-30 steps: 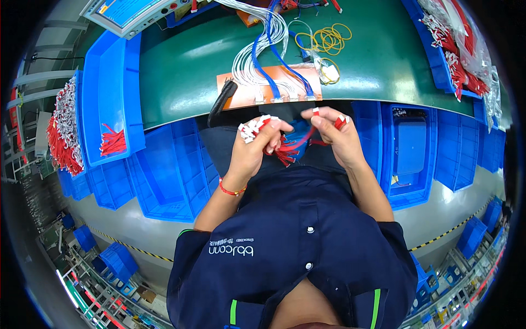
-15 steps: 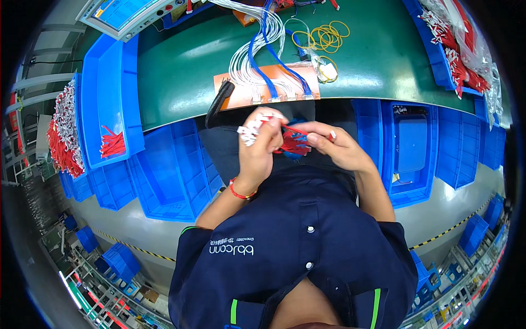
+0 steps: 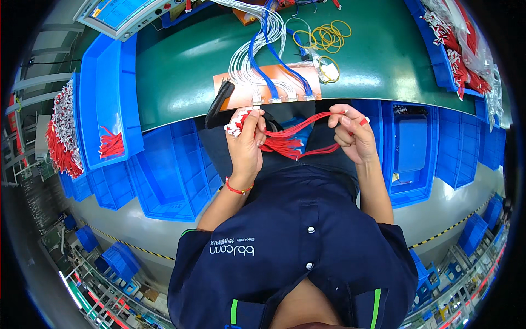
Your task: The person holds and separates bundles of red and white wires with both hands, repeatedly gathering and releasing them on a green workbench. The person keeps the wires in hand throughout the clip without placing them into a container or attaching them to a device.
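My left hand (image 3: 246, 143) is closed round a bundle of red wires (image 3: 285, 143) near the table's front edge. White connectors stick out of that fist on its left side, and the loose wires trail to the right over my lap. Away to the right, my right hand (image 3: 355, 135) pinches the far ends of a few red wires, which stretch in a curve between both hands. Just beyond the left hand lies an orange plate (image 3: 221, 88) with white cables (image 3: 236, 63) and blue cables (image 3: 285, 67) plugged in along its near edge.
A black strap-like piece (image 3: 218, 102) hangs off the plate's left corner. Yellow cords (image 3: 331, 34) lie on the green table (image 3: 378, 60). Blue bins (image 3: 112, 71) with red wires flank it, with a tester (image 3: 123, 19) at the back left. More blue bins (image 3: 170, 170) stand below.
My right hand has moved right and up, away from the left, drawing red wires out between them. My left hand has shifted slightly left. The bundle is now more spread out.
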Available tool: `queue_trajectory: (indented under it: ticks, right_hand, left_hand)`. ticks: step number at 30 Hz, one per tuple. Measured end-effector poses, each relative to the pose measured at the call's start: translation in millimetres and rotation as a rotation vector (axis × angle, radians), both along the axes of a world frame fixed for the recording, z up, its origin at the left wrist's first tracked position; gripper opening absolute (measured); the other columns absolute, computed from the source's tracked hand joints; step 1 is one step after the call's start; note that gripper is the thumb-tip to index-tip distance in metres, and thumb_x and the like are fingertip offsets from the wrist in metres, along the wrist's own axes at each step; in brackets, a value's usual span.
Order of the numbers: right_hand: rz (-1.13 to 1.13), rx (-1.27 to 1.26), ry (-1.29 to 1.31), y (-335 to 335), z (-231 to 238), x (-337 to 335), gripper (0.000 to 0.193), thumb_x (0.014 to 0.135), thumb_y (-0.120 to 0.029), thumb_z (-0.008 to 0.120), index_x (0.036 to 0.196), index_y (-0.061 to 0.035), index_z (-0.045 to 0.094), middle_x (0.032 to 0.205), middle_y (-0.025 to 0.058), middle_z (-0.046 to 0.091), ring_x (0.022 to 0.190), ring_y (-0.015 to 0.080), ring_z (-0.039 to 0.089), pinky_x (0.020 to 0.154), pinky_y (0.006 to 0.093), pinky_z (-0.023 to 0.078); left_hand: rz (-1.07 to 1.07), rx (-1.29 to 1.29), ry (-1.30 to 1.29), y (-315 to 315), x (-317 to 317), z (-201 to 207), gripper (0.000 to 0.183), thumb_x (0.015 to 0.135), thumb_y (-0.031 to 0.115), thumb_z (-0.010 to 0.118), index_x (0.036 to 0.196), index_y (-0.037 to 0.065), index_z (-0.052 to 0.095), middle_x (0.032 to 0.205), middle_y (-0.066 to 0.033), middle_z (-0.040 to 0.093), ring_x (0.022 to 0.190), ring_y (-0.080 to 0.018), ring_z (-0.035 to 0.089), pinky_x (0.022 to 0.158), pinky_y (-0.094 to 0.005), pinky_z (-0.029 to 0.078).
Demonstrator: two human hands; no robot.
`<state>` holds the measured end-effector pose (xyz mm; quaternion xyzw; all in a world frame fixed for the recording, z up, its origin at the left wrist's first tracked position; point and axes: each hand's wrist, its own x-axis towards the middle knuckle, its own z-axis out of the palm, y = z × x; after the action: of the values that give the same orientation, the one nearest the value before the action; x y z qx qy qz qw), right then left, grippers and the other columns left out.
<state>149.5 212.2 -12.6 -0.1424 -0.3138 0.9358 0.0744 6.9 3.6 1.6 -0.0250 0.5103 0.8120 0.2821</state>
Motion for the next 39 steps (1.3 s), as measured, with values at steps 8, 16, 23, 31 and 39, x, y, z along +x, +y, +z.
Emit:
queue_trajectory:
  ticks: [8,16,23,31,39]
  right_hand:
    - [0.111,0.343,-0.172,-15.3,7.3,-16.8,0.026,0.098,-0.019,0.065,0.108,0.0037,0.072,0.077,-0.0023,0.061,0.061,0.0012,0.040,0.053,0.0201,0.027]
    - [0.002,0.595,-0.178,-27.2,8.9,-32.3,0.023,0.099,-0.019,0.064,0.102,0.0018,0.074,0.063,-0.0093,0.047,0.055,0.0001,0.030,0.049,0.0221,0.020]
    - [-0.097,0.614,-0.166,-33.7,-4.4,-39.9,0.021,0.098,-0.018,0.064,0.098,0.0006,0.074,0.078,-0.0033,0.066,0.064,0.0009,0.044,0.057,0.0203,0.031]
    - [-0.028,0.648,-0.228,-27.8,11.2,-37.8,0.020,0.098,-0.017,0.065,0.097,0.0007,0.075,0.086,0.0017,0.072,0.075,0.0039,0.055,0.069,0.0213,0.041]
    - [-0.075,0.593,-0.277,-31.1,11.4,-39.7,0.020,0.097,-0.018,0.064,0.094,-0.0022,0.075,0.072,-0.0048,0.064,0.057,-0.0011,0.039,0.050,0.0197,0.026]
  left_hand:
    - [0.065,-0.019,0.049,5.0,4.9,-2.4,0.016,0.101,0.012,0.057,0.101,-0.002,0.064,0.073,-0.0043,0.059,0.048,-0.0042,0.037,0.045,-0.0216,0.028]
    - [0.102,-0.034,0.046,9.9,6.2,-0.3,0.014,0.100,0.011,0.059,0.100,-0.002,0.064,0.073,-0.0045,0.061,0.048,-0.0041,0.038,0.045,-0.0211,0.028]
    - [0.102,0.025,-0.053,10.4,9.1,5.9,0.017,0.101,0.013,0.055,0.103,-0.002,0.064,0.082,-0.0049,0.063,0.051,-0.0036,0.039,0.047,-0.0212,0.030]
    - [-0.120,-0.019,-0.032,-8.7,-9.5,6.2,0.022,0.102,0.014,0.055,0.110,-0.005,0.065,0.092,-0.0088,0.068,0.050,-0.0034,0.040,0.047,-0.0201,0.032]
    - [-0.121,0.021,-0.027,-9.3,-10.8,3.5,0.022,0.102,0.013,0.054,0.111,-0.004,0.065,0.093,-0.0096,0.069,0.051,-0.0034,0.041,0.048,-0.0206,0.033]
